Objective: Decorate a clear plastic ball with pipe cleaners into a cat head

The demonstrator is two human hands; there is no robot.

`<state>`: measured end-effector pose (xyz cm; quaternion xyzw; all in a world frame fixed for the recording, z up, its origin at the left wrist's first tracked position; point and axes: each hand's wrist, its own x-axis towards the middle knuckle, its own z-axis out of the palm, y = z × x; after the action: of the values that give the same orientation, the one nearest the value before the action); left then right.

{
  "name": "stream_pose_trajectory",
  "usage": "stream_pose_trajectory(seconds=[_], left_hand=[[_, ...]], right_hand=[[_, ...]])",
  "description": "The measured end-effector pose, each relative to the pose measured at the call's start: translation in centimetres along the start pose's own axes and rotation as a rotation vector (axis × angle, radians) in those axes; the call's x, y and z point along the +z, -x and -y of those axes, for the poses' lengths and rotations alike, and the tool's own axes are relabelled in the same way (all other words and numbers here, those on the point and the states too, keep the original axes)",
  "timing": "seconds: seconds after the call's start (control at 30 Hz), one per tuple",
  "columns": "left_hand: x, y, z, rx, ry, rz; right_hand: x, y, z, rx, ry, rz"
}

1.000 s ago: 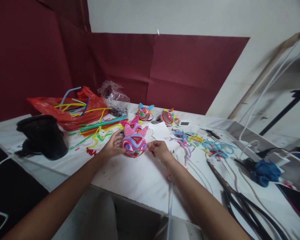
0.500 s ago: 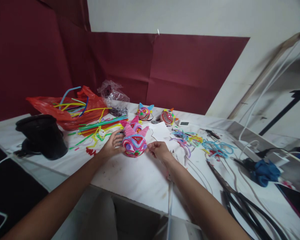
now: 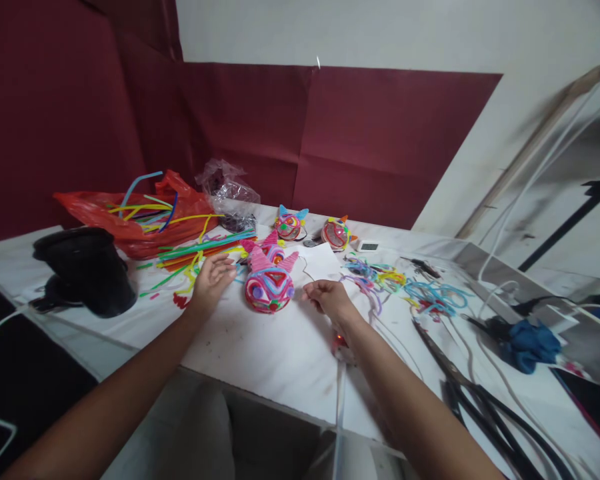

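A pink pipe-cleaner animal head (image 3: 269, 283) with pointed ears sits on the white table (image 3: 270, 353) between my hands. My left hand (image 3: 211, 280) hovers open just left of it, fingers spread, not touching it. My right hand (image 3: 329, 297) rests to its right with the fingers loosely curled and nothing visible in them. A white sheet of paper (image 3: 320, 262) lies behind the head.
Two smaller finished heads (image 3: 289, 225) (image 3: 335, 234) stand farther back. A red bag of pipe cleaners (image 3: 135, 220) and loose sticks (image 3: 200, 250) lie at the left, beside a black hat-like object (image 3: 84, 270). Bent pipe cleaners (image 3: 405, 287), black cables (image 3: 485, 400) and a blue cloth (image 3: 530, 343) lie at the right.
Both hands have let go of the pink head. My left hand drew back to the left and opened; my right hand moved slightly right.
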<state>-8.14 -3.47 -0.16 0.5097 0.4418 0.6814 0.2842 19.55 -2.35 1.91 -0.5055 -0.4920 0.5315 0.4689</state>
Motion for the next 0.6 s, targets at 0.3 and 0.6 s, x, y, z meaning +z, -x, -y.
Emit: stream_pose_trajectory(seconds=[0.3, 0.6], left_hand=[[1.3, 1.4, -4.1, 0.278, -0.262, -0.201], [6.5, 6.5, -7.3, 0.092, -0.215, 0.311]], right_hand=[[-2.0, 2.9, 2.8, -0.003, -0.195, 0.031], [-1.9, 5.3, 3.2, -0.013, -0.275, 0.119]])
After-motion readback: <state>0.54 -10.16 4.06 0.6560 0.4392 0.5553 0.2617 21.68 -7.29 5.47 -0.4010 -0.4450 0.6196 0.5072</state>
